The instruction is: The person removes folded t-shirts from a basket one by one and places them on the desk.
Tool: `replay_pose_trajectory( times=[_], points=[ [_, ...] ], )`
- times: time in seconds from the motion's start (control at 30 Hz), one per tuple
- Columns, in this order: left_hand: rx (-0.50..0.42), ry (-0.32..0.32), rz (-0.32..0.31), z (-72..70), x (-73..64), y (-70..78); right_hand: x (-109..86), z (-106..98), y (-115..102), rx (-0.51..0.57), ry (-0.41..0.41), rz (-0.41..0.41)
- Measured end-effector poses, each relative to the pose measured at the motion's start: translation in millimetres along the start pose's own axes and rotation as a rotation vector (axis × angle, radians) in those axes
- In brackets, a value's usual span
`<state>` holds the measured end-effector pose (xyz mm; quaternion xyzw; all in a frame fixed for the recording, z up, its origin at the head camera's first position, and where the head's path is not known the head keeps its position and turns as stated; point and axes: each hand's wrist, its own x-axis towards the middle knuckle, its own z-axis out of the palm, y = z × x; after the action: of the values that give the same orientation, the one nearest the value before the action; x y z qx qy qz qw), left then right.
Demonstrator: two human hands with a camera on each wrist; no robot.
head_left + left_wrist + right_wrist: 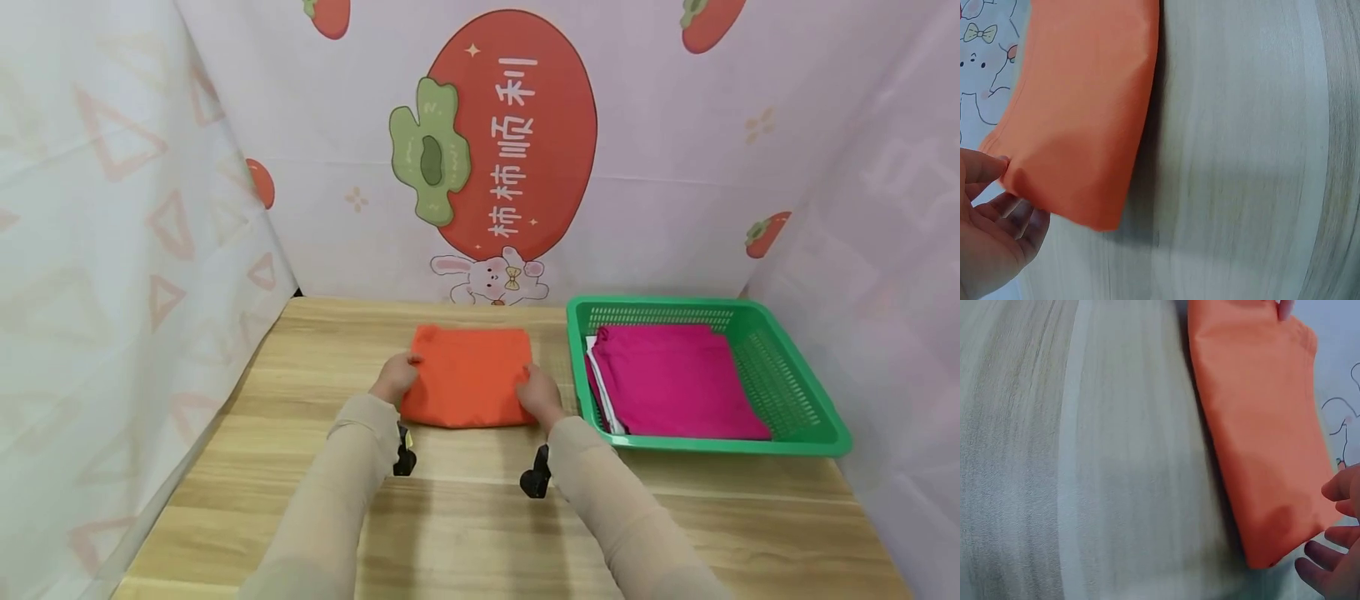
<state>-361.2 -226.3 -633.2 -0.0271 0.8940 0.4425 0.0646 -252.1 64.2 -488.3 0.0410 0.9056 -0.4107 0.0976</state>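
A folded orange cloth (468,379) lies on the wooden table, its near edge rounded and a stitched seam showing along its far edge in the left wrist view. My left hand (395,379) pinches the left side of the cloth, thumb on top and fingers below, creasing it in the left wrist view (997,231). At the right side, my right hand (540,395) has its thumb over the cloth's edge; in the right wrist view the fingers (1325,553) are spread loosely beside that edge.
To the right stands a green plastic basket (806,367) with a folded magenta cloth (678,383) on top of white cloth (603,392). A printed curtain (645,225) closes off the back, and further hanging fabric (97,275) borders the left. The wooden tabletop (472,533) stretches in front.
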Motion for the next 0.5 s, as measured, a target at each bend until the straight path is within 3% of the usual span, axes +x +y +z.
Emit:
replay_pose_trajectory(
  times=[0.07,0.13,0.2,0.37,0.5],
  points=[
    [0.021,0.013,0.048,-7.5,-1.7,0.6,-0.1,-2,-5,0.020,-0.008,-0.004],
    [0.056,0.010,0.070,-18.5,-12.2,13.2,0.0,-5,-9,0.044,-0.019,-0.012],
    [0.049,-0.019,0.059,-33.2,-34.1,41.8,-0.3,-7,-14,0.053,-0.036,-0.027],
    [-0.092,-0.138,-0.065,-61.7,-102.2,139.2,-1.5,-18,-23,0.114,-0.060,-0.048],
    [-0.165,-0.172,-0.083,-69.1,-130.1,183.8,-3.1,-32,-30,0.150,-0.062,-0.071]
  ],
)
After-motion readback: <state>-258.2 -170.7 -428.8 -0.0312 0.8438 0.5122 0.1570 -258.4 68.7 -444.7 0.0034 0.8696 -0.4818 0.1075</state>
